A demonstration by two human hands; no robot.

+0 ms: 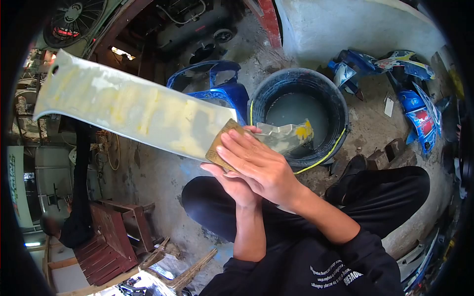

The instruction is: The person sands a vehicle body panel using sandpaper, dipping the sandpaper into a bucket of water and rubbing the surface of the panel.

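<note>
A long pale panel with yellowish filler patches stretches from the upper left to the middle of the view, its far end near the bucket. My right hand lies over a brown sanding sheet or block, fingers pressing it on the panel's surface. Below the panel, my left hand supports its underside, thumb at the near edge and fingertips showing at the far edge. Beyond my hands, a piece with a yellow patch extends over a black bucket of cloudy water.
A blue plastic chair stands behind the panel. Blue painted fairing parts lie at the right, near a wooden block. Another person is at the lower left by a red wooden bench. A fan is at the upper left.
</note>
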